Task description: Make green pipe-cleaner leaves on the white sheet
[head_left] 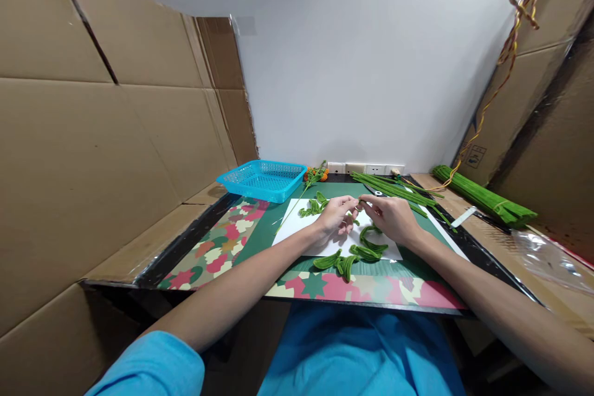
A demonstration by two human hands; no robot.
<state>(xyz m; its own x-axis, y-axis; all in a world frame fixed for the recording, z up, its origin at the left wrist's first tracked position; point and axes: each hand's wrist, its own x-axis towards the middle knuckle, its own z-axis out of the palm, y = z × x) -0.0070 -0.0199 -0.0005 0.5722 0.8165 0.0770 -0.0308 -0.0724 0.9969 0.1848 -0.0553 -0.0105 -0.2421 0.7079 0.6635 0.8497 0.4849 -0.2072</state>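
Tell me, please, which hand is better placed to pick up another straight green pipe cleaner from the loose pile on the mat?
Probably the right hand. The loose pipe cleaners lie just beyond it on the right, while the left hand would have to cross over.

Both forearms are reaching forward from the bottom corners and are coming together at the middle. The left hand (335, 215) is lying palm down with its fingers bent and pointing right. The right hand (392, 216) is facing it, fingertips pinched together, and the two hands' fingertips are meeting.
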